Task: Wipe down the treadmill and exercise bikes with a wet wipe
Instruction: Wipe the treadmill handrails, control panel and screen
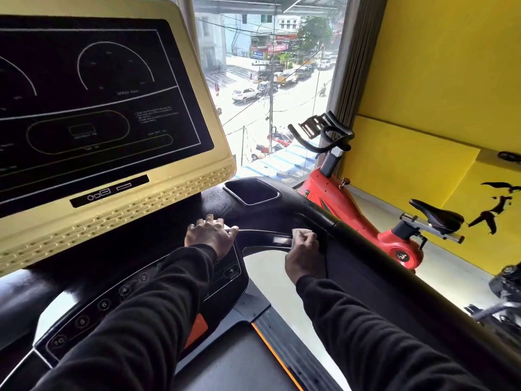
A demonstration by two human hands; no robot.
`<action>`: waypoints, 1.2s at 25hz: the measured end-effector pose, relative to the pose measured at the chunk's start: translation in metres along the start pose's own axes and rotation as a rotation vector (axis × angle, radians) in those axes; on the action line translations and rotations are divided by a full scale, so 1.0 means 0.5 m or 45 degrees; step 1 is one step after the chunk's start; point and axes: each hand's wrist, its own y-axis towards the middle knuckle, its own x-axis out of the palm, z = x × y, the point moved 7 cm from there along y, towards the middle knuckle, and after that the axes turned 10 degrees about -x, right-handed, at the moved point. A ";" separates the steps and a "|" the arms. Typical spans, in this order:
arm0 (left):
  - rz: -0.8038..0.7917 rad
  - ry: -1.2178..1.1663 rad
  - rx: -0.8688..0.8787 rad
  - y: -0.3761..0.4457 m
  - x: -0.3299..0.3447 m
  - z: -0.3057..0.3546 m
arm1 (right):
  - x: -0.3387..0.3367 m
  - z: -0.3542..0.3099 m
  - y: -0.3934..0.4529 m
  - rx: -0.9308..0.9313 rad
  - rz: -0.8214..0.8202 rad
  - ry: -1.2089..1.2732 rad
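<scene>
Red bike [363, 218] nr window; right hand [303, 245] grips wipe [299, 232], left hand [210, 234] flat.

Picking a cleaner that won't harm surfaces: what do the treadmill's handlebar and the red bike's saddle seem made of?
Handlebar: likely moulded black plastic, semi-gloss; it shows soft window glare. Saddle: seems black vinyl or synthetic leather, smooth with a dull sheen; padding cannot be confirmed.

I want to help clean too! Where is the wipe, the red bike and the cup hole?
wet wipe [298, 232], head view, white edge above the right fist.
red bike [335, 193], head view, red frame.
cup hole [251, 191], head view, dark hollow inside.
</scene>
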 end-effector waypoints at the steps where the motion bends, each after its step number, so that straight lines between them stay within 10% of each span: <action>1: -0.001 -0.002 0.000 0.000 0.000 0.000 | -0.002 -0.036 -0.003 -0.064 0.008 -0.011; 7: 0.001 0.015 -0.002 -0.003 0.001 0.000 | 0.041 -0.144 -0.026 -0.565 -0.130 0.146; 12: 0.002 0.001 -0.001 0.000 0.002 -0.001 | 0.000 0.011 -0.013 -0.079 0.028 0.136; 18: -0.019 0.012 -0.001 0.005 0.007 0.001 | 0.045 0.081 -0.031 0.937 -0.043 0.913; 20: -0.019 0.018 0.004 0.005 0.007 0.001 | 0.044 0.053 -0.035 0.972 -0.397 1.030; 30: -0.006 0.009 0.006 0.006 0.008 -0.001 | 0.097 0.095 -0.043 1.394 -0.134 1.537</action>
